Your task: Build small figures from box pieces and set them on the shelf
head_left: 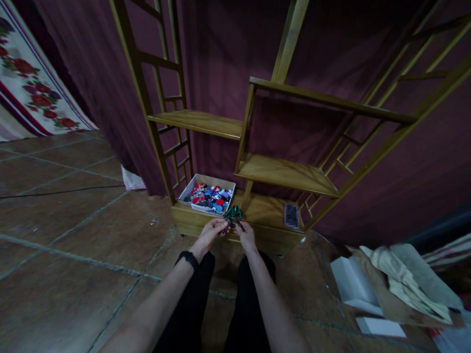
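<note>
Both my hands meet in front of the lowest board of a wooden shelf unit (279, 171). My left hand (210, 234) and my right hand (246, 234) are closed in a pinch on a small dark green bow-like piece (233, 214) with thin dark strands hanging from it. Just behind the hands, on the bottom board, sits a white box (208, 193) full of several small red, blue and black pieces. A black band is on my left wrist.
A small dark patterned card (291, 214) lies on the bottom board at the right. Crumpled cloth, paper and white boxes (390, 287) lie on the tiled floor at the right. A dark red curtain hangs behind the shelves; a flowered cloth (29, 83) at far left.
</note>
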### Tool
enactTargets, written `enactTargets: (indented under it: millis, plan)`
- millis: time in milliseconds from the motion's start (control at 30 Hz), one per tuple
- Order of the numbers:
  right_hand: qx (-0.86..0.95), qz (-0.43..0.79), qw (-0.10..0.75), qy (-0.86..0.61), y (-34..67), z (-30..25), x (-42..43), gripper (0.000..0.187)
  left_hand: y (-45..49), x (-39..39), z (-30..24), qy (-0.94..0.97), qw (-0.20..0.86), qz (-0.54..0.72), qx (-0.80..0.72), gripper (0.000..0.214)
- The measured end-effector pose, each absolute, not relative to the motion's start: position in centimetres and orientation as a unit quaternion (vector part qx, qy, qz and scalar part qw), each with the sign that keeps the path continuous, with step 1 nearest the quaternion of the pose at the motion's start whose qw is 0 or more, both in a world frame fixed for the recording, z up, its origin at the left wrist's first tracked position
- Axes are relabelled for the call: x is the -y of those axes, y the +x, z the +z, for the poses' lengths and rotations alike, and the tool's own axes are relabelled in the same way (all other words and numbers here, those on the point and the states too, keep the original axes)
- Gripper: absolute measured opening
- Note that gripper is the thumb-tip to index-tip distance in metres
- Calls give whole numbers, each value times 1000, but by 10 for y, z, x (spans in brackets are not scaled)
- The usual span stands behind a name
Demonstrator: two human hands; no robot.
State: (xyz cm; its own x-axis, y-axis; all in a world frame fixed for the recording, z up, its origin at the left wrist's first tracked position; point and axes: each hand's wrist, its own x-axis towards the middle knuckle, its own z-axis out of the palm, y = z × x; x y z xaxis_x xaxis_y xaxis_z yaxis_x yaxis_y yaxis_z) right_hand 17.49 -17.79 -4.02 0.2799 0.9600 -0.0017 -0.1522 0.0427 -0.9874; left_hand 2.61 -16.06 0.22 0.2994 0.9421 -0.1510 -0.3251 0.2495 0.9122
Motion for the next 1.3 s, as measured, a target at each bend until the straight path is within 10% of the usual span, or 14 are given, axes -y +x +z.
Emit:
enactTargets:
  millis: [767,1300]
  plan:
    - [336,577,595,-447,174,-21,183,34,21,157,-1,367,746,419,-366,30]
    - [387,337,624,-590,183,-46,174,22,23,159,2,347,762,415,-356,36]
